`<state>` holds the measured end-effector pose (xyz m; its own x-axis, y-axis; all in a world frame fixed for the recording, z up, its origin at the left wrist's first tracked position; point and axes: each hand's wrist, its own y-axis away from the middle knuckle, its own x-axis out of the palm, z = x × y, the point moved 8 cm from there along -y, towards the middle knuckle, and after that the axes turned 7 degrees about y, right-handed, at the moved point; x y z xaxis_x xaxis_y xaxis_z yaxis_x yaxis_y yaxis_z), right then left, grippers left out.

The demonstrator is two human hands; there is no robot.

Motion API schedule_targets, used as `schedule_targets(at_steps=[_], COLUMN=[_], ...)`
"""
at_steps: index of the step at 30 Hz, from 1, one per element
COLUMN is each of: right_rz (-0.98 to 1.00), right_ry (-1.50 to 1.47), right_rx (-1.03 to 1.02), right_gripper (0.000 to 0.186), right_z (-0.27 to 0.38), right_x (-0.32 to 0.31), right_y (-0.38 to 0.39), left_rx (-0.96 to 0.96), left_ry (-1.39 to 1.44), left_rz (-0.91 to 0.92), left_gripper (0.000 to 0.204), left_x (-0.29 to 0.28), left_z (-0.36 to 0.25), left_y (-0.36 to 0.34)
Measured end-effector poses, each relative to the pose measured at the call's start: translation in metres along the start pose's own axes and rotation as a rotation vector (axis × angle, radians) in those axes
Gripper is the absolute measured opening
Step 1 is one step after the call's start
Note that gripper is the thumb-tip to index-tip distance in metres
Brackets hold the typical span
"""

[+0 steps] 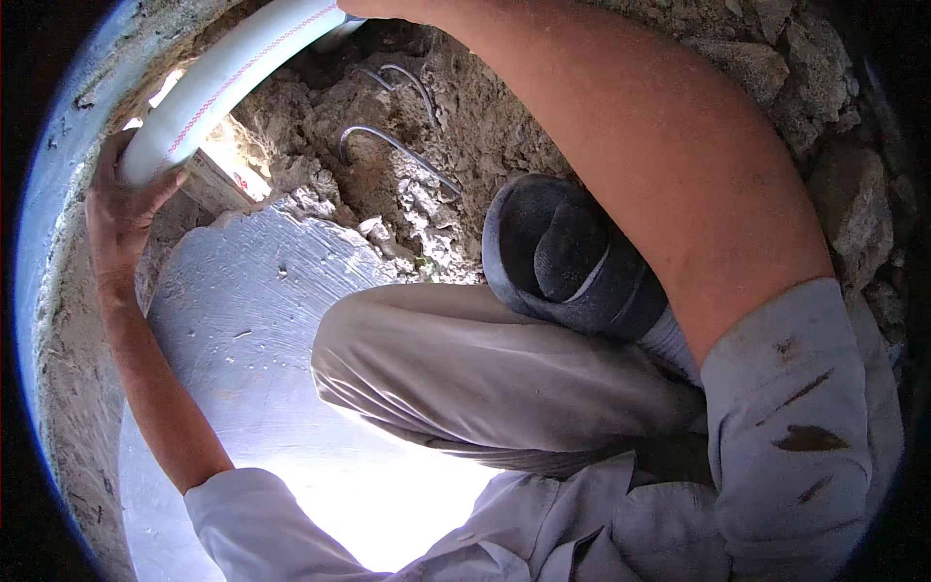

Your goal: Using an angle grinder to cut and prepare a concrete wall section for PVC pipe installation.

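A thick white pipe (228, 82) with a red dotted line along its length runs from the upper left to the top edge. My left hand (121, 209) is wrapped round its lower end, thumb on the near side and fingers on the far side. Only a sliver of my right hand (373, 8) shows at the top edge, against the pipe's upper part. Its fingers are cut off by the frame, so their grip is hidden.
A grey, scraped smooth slab (262, 272) lies at the left, glaring white lower down. Bent metal rods (402, 155) stick out of rough broken earth (475, 116). Stones (853, 204) line the right. My bent knee (388, 359) and dark shoe (572, 257) fill the middle.
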<state>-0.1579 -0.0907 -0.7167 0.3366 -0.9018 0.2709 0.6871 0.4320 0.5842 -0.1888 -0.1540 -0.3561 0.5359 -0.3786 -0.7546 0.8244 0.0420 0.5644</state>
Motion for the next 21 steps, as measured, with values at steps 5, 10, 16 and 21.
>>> schedule_targets(at_steps=[5,10,16,21], right_rz=[0.125,0.056,0.027,0.016], right_ry=[0.2,0.24,0.141,0.213], right_rx=[-0.148,-0.111,-0.172,-0.167], right_gripper=[0.043,0.043,0.04,0.04], right_z=[0.026,0.009,0.022,0.017], right_x=[0.009,0.009,0.004,0.005], right_y=[0.035,0.02,0.031,0.016], left_rx=[-0.031,0.024,-0.027,-0.048], left_ry=[-0.113,-0.08,-0.096,0.091], left_rz=[0.015,0.014,0.038,0.099], left_gripper=[0.072,0.072,0.072,0.073], left_x=[-0.002,0.012,0.005,0.013], left_z=[0.007,-0.006,0.006,0.0], left_y=[0.009,-0.005,-0.007,-0.006])
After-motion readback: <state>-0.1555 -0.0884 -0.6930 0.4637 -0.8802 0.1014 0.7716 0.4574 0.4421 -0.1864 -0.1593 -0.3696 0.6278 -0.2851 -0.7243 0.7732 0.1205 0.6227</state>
